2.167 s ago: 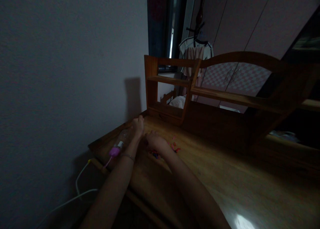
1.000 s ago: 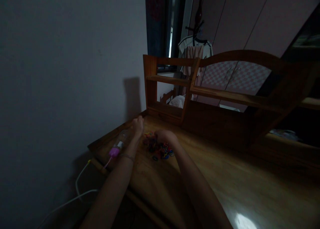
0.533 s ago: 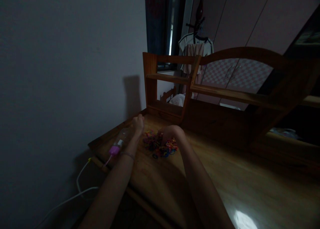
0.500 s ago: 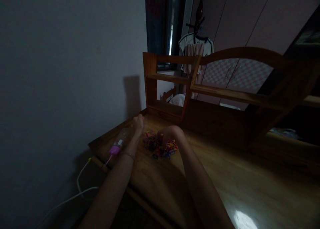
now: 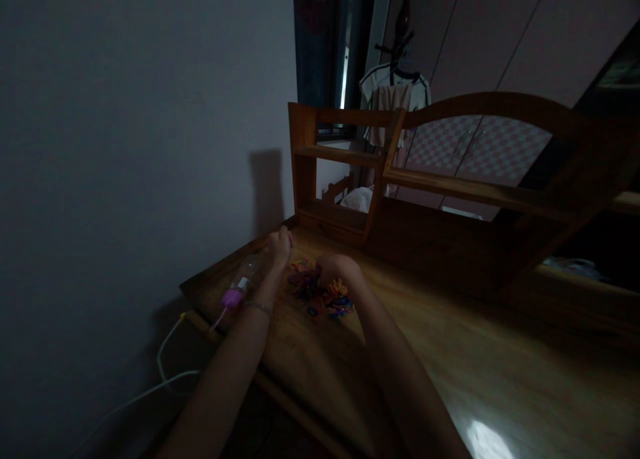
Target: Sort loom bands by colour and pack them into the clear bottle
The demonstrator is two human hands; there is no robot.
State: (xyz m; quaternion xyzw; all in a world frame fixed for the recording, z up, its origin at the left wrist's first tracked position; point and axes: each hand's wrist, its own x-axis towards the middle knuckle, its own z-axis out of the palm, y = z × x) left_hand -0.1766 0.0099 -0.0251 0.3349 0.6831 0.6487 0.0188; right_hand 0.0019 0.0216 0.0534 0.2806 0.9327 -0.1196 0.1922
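A loose heap of small colourful bands (image 5: 306, 287) lies on the wooden desk, in reds, yellows, purples and blues. My right hand (image 5: 340, 269) is bent down over its far right part, the fingers curled; their tips and whatever they pinch are hidden. Just left of the heap, above the desk, my left hand (image 5: 279, 249) is closed in a fist. A bit of something pink shows at its fingers, too small to make out. Beside my left forearm lies a clear plastic bottle (image 5: 247, 269) with a purple cap (image 5: 231, 298), on its side.
A wooden shelf unit (image 5: 303, 159) stands along the back of the desk (image 5: 450, 352). The pale wall (image 5: 150, 145) rises close on the left. A white cable (image 5: 160, 359) hangs by the desk's left edge. Clothes (image 5: 393, 102) hang on a stand behind.
My left hand has turned slightly, and a pink bit now shows at its fingers. My right hand has shifted a little within the heap, and some bands have moved.
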